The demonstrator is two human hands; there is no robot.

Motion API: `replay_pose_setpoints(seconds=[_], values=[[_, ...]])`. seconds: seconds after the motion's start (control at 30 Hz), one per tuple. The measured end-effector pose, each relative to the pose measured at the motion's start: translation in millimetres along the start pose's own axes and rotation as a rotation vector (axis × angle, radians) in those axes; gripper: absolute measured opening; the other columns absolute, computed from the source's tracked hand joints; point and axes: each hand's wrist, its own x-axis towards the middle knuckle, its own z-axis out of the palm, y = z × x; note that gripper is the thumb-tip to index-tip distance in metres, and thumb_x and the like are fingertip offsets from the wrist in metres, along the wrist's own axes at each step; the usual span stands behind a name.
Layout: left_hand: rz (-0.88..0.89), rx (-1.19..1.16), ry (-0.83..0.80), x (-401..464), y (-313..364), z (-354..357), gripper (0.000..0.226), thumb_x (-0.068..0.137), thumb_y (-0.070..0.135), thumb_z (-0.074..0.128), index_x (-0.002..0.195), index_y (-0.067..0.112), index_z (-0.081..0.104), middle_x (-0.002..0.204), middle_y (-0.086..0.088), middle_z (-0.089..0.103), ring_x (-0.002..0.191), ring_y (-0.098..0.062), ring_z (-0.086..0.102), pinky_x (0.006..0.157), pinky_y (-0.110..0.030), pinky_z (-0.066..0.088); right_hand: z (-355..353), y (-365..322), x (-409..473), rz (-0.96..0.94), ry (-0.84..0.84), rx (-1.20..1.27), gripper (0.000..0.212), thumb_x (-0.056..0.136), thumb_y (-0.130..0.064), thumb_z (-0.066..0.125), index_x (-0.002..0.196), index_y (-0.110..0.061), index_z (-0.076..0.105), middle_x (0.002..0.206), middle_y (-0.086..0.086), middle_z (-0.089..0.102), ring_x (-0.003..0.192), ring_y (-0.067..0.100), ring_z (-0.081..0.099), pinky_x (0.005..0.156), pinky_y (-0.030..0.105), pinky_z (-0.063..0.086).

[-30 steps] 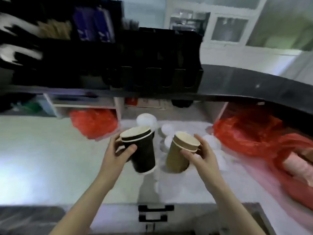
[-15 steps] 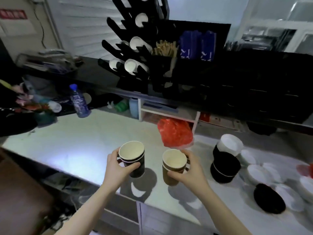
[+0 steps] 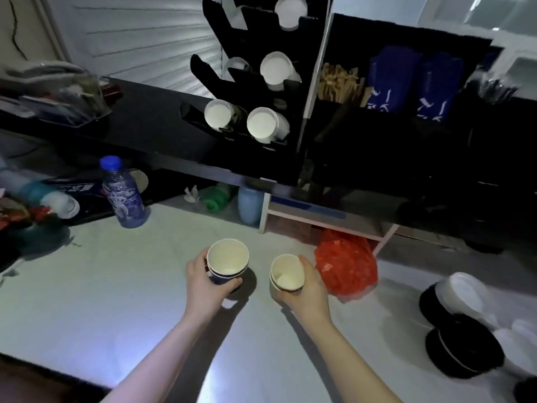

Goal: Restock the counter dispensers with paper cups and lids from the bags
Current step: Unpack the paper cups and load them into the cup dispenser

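My left hand (image 3: 205, 289) grips a short stack of dark paper cups (image 3: 228, 261), mouths up, above the white counter (image 3: 101, 286). My right hand (image 3: 308, 292) grips a short stack of brown paper cups (image 3: 286, 273) just to the right. Straight ahead on the black upper counter stands the black cup dispenser rack (image 3: 252, 82), with white cup stacks poking out of several slots. Black and white lids (image 3: 462, 338) lie piled at the right on the counter.
A red plastic bag (image 3: 345, 266) lies right beside my right hand. A water bottle with a blue cap (image 3: 123, 193) stands at the left. Wooden stirrers (image 3: 338, 82) and blue packets (image 3: 412, 82) fill a black organiser. A blue jar (image 3: 250, 203) and green item sit under the shelf.
The view has swung left and up, bringing the dispenser rack to the middle. Both hands still hold their cup stacks side by side and now sit nearer the rack.
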Motion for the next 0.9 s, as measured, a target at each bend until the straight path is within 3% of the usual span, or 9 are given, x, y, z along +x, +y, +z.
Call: replay_pose_setpoints(seconds=[0.1,0.23,0.4,0.5,0.57,0.67,0.73,0.9], values=[[0.003,-0.042,-0.03,17,-6,8,0.089,0.055,0.013,0.092,0.131,0.024,0.048,0.125,-0.001,0.044,0.108,-0.01,0.053,0.091,-0.03,0.049,10,-3,14,0.016,0.039,0.021,0.085,0.07,-0.029,0.083,0.142,-0.028,0.038,0.141,-0.008,0.044,0.125,0.013,0.044,0.084,0.009,0.039],[0.017,-0.078,-0.074,27,-8,15,0.092,0.057,0.011,0.091,0.134,0.029,0.045,0.125,0.002,0.042,0.107,0.001,0.05,0.093,-0.025,0.045,17,-6,27,0.031,0.057,0.041,0.081,0.071,-0.027,0.081,0.14,-0.03,0.039,0.14,-0.007,0.047,0.127,0.015,0.046,0.104,0.034,0.041],[-0.037,-0.115,-0.079,19,-22,11,0.096,0.06,0.01,0.09,0.141,0.023,0.04,0.127,0.0,0.043,0.109,-0.005,0.055,0.093,-0.032,0.049,18,-6,29,0.015,0.063,0.032,0.079,0.065,-0.021,0.085,0.133,-0.028,0.046,0.13,-0.007,0.055,0.12,0.015,0.052,0.102,0.039,0.046],[-0.07,-0.102,-0.018,2,-31,8,0.084,0.067,0.013,0.088,0.138,0.024,0.044,0.118,0.0,0.047,0.102,-0.012,0.059,0.084,-0.026,0.051,18,-2,25,0.031,0.077,0.052,0.079,0.06,-0.025,0.086,0.127,-0.036,0.046,0.123,-0.01,0.056,0.114,0.013,0.055,0.097,0.041,0.05],[-0.079,-0.092,0.026,-10,-32,9,0.071,0.072,0.01,0.084,0.132,0.025,0.049,0.109,0.001,0.051,0.091,-0.013,0.06,0.073,-0.016,0.05,16,0,21,0.027,0.08,0.076,0.079,0.056,-0.034,0.085,0.124,-0.039,0.045,0.122,-0.011,0.053,0.112,0.012,0.055,0.093,0.039,0.052],[-0.104,-0.073,0.022,-30,-34,12,0.061,0.075,0.007,0.08,0.126,0.026,0.053,0.105,0.0,0.054,0.083,-0.01,0.059,0.068,-0.011,0.048,9,5,15,0.045,0.056,0.068,0.086,0.061,-0.027,0.088,0.132,-0.034,0.041,0.128,-0.007,0.044,0.111,0.012,0.048,0.068,0.01,0.05],[-0.113,-0.06,-0.005,-42,-31,15,0.057,0.076,0.008,0.079,0.123,0.028,0.054,0.104,-0.001,0.056,0.086,-0.01,0.061,0.069,-0.011,0.047,4,8,11,0.059,-0.005,0.085,0.089,0.066,-0.024,0.088,0.139,-0.03,0.039,0.133,-0.003,0.039,0.115,0.018,0.046,0.053,-0.001,0.041],[-0.103,-0.019,-0.087,-74,-8,25,0.049,0.08,0.014,0.076,0.12,0.034,0.054,0.105,0.003,0.06,0.087,-0.005,0.063,0.073,-0.019,0.049,-20,12,-2,0.046,-0.093,0.128,0.097,0.068,-0.03,0.086,0.147,-0.034,0.029,0.148,-0.006,0.033,0.129,0.022,0.044,0.048,0.001,0.041]])
